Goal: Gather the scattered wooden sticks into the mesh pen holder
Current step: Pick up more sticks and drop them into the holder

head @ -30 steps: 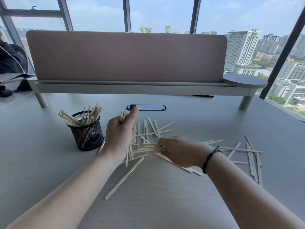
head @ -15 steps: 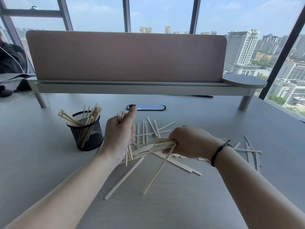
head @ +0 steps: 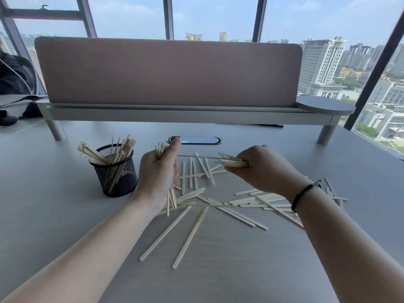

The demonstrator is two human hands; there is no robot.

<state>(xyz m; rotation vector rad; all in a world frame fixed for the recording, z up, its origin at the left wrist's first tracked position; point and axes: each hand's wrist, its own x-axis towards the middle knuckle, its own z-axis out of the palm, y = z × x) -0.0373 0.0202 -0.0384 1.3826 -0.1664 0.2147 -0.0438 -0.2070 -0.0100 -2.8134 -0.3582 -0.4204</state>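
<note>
A bundle of wooden sticks (head: 162, 150) is grasped upright in the left hand (head: 158, 178), just right of the mesh pen holder (head: 115, 171), which is already partly filled with sticks. A second bundle (head: 234, 161) is clenched in the right hand (head: 260, 169), further right of the holder and raised above the table (head: 54, 215). Scattered sticks (head: 229, 212) are seen lying flat right of the holder.
</note>
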